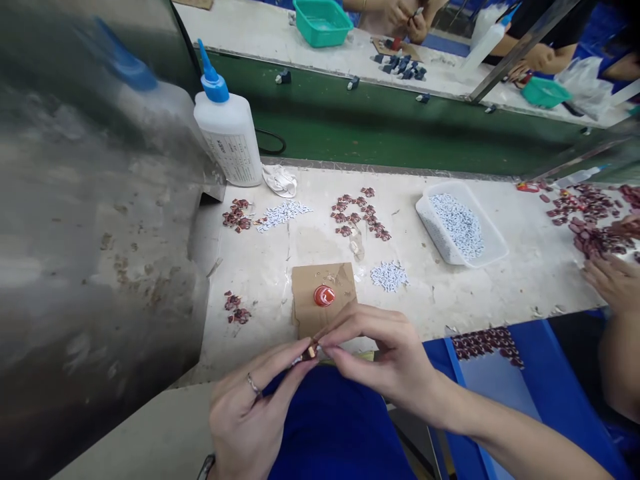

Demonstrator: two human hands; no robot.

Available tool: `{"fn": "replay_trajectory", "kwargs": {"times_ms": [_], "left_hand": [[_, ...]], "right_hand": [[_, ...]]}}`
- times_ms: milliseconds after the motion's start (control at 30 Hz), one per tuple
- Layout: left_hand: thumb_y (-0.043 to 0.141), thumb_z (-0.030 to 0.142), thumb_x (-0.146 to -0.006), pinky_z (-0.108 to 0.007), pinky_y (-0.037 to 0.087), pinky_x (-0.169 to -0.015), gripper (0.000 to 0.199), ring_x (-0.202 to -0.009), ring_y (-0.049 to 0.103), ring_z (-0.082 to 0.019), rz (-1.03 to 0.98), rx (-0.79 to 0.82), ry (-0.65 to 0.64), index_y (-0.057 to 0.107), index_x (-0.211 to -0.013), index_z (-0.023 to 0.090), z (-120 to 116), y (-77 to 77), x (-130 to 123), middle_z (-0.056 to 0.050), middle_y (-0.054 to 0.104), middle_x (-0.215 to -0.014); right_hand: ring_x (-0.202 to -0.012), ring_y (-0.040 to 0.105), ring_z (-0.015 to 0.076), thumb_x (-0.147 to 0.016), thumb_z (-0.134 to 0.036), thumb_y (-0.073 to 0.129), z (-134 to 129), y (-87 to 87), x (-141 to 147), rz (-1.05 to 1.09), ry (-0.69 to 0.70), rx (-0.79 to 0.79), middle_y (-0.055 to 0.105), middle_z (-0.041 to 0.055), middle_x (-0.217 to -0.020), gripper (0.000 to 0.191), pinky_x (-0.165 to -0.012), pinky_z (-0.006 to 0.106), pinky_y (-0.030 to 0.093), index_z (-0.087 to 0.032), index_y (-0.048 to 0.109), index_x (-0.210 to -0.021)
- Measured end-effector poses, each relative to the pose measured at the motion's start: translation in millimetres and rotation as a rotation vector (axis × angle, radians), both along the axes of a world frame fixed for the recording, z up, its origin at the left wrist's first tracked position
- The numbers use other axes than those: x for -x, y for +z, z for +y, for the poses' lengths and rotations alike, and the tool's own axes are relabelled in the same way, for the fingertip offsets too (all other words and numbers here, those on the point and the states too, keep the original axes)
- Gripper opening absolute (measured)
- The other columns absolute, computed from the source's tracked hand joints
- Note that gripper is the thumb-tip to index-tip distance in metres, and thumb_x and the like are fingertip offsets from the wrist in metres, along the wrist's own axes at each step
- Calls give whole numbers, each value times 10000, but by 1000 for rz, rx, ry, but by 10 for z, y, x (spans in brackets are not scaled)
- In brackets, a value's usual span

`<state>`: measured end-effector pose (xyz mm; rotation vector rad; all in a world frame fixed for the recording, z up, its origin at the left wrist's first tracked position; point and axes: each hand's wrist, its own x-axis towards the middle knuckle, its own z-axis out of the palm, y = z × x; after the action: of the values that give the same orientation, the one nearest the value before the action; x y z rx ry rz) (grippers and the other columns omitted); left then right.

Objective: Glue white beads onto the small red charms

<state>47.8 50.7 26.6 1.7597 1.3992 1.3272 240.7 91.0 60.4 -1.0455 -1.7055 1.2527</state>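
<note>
My left hand (250, 417) and my right hand (383, 353) meet at the table's near edge, their fingertips pinched together on one small red-and-white part (311, 351). A ring sits on a left finger. Just beyond the fingertips lies a brown cardboard scrap (305, 293) with a blob of red glue (324, 295) on it. A small heap of white pieces (389, 275) lies right of the cardboard, and a few dark red pieces (237, 308) lie to its left.
A white glue bottle with a blue nozzle (229, 130) stands at the back left beside a large grey metal housing (90, 220). A white tray of white pieces (460, 223) sits right of centre. Another person's hand (613, 280) rests by red pieces at the right edge. More workers sit across the green belt (380, 123).
</note>
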Motion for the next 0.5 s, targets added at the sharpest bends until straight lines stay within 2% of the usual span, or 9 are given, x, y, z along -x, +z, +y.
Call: {"fn": "replay_trajectory", "kwargs": {"times_ms": [167,233,400,500], "left_hand": [[789,122,-832,-73,622,-892,307,-815,760,-32,3,6,-5,743,-1089,284,12,-3,3,114,785,-1029],[799,123,-823,-66,618,-891,301,-806,758,-31,11,0,3,750,-1077,276,6,-8,3,108,787,-1030],[787,99,-826,-31,596,-894,301,-813,754,-10,-19,33,23,755,-1054,294,-2,6,-28,132,784,-1032],[775,74,-824,-17,589,-883,348,-821,755,-1,-74,77,-4,754,-1058,331,21,41,-56,160,780,-1027]], "right_hand": [[-839,730,131,-933,-96,714,6,-5,-13,-46,25,-59,777,44,-924,115,-746,242,601,-163,762,-1013],[-843,732,135,-961,-98,683,-15,-9,-20,-104,56,-148,768,68,-947,126,-732,237,607,-138,752,-1058],[-882,744,163,-1013,-83,593,-67,18,-49,-357,107,-511,769,124,-1026,191,-731,253,625,-88,711,-1162],[-896,747,163,-1011,-87,600,-50,53,-79,-357,124,-523,771,116,-1029,192,-759,259,636,-101,700,-1174]]}}
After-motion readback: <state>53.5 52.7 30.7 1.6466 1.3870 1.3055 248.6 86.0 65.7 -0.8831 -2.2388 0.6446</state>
